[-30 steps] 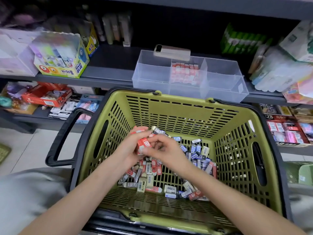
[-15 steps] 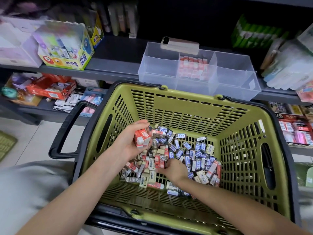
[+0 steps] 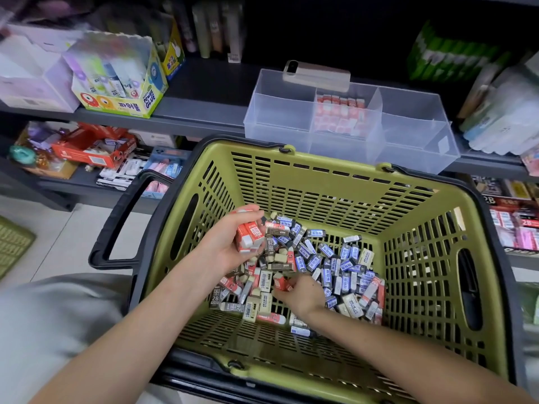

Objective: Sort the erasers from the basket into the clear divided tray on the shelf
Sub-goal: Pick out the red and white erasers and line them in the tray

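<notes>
A green basket (image 3: 329, 196) with black handles holds a heap of erasers (image 3: 329, 263) in blue, brown, cream and red sleeves. My left hand (image 3: 224, 243) hovers over the heap's left side and grips a bunch of red erasers (image 3: 249, 236). My right hand (image 3: 300, 293) is down in the heap, fingers pinching a red eraser (image 3: 281, 282). The clear divided tray (image 3: 280, 118) stands on the shelf beyond the basket. Its middle compartment holds rows of red erasers (image 3: 339, 116); the left and right compartments look empty.
A phone (image 3: 316, 74) lies across the tray's back rim. A yellow glue box (image 3: 119, 80) sits on the shelf to the left, wrapped packets (image 3: 501, 112) to the right. Lower shelves hold more stationery. My grey-clad knee (image 3: 52, 325) is at the lower left.
My right hand left my left hand and dropped into the heap, where it now pinches a red eraser. My left hand still holds its bunch. The view shifted closer to the shelf.
</notes>
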`<state>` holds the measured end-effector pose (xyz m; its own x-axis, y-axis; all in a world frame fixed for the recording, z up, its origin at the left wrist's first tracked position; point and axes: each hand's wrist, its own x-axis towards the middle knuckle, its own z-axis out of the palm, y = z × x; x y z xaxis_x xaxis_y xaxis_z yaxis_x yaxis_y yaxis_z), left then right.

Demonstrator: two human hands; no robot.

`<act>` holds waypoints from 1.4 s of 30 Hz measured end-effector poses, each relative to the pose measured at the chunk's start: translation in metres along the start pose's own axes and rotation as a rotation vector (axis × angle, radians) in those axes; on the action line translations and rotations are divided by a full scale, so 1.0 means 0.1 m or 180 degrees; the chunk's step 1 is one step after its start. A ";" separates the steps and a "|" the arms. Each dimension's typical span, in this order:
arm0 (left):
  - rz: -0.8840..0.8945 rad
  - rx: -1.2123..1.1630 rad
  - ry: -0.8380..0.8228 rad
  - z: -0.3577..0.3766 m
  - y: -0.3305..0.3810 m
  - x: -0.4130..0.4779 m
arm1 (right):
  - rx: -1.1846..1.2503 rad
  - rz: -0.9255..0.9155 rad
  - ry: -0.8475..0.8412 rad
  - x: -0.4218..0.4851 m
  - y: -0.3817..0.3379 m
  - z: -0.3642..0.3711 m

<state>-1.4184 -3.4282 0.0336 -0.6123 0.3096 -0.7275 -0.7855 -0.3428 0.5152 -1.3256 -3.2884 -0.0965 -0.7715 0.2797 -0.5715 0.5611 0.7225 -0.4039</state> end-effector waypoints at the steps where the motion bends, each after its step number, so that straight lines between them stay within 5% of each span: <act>1: 0.0000 0.0028 -0.0001 0.00 0.00 0.00 | 0.0160 -0.0002 -0.0106 -0.01 0.01 -0.02; 7: 0.0466 0.0918 -0.0148 0.02 -0.04 -0.04 | 0.1513 -0.0104 -0.0209 -0.16 -0.10 -0.56; 13: 0.0993 0.1537 -0.0462 0.14 -0.13 -0.15 | 0.0483 -0.1030 0.1216 -0.45 -0.47 -1.12; 21: 0.1911 0.1688 -0.0528 0.35 -0.07 -0.25 | 0.0257 -0.1528 0.1652 -0.57 -0.69 -1.45; 26: 0.2090 0.1265 -0.0437 0.50 0.00 -0.21 | 0.1017 -0.1646 0.1318 -0.61 -0.73 -1.63; 31: 0.1938 0.0930 -0.0665 0.60 0.23 -0.19 | 0.2245 -0.1650 0.0405 -0.57 -0.73 -1.92; 37: 0.2339 0.0616 -0.0374 0.54 0.87 -0.01 | 0.1899 -0.1720 0.1429 -0.27 -0.91 -2.41; 42: 0.2380 0.0400 -0.0078 0.46 1.46 0.31 | 0.1970 -0.1673 0.1517 0.22 -1.45 -2.66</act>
<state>-1.5558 -3.4281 0.1069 -0.9865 0.0545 -0.1546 -0.1638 -0.3661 0.9160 -1.5038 -3.2189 0.1395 -0.9357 0.3414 0.0893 0.0600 0.4034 -0.9131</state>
